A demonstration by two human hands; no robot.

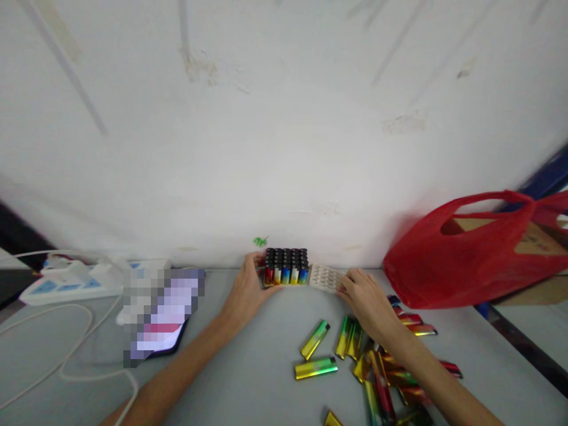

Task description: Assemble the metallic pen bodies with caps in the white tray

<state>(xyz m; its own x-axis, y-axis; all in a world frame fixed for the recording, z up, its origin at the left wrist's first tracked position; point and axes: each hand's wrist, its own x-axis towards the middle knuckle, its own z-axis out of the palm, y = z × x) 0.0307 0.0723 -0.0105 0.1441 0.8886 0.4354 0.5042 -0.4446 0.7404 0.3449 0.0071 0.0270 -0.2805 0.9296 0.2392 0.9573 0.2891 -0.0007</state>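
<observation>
Near the wall, several lighters (pixel 286 269) with black tops and coloured bodies stand upright in tight rows. My left hand (pixel 248 284) grips this block at its left side, thumb along the front bottom edge and fingers behind. Just right of it is a pale tray with rows of small holes (pixel 326 278), slightly tilted. The fingers of my right hand (pixel 364 293) pinch the tray's right edge. Loose gold-and-green lighters (pixel 316 368) lie on the table in front, and a heap of red and gold ones (pixel 384 384) is partly hidden under my right forearm.
On the left, a phone (pixel 166 319), its picture blurred, leans by a white power strip (pixel 80 287) with plugs. A white cable (pixel 73 355) loops over the grey table (pixel 248 378). A red bag (pixel 444 254) with cardboard stands at right. The white wall (pixel 284 148) closes the back.
</observation>
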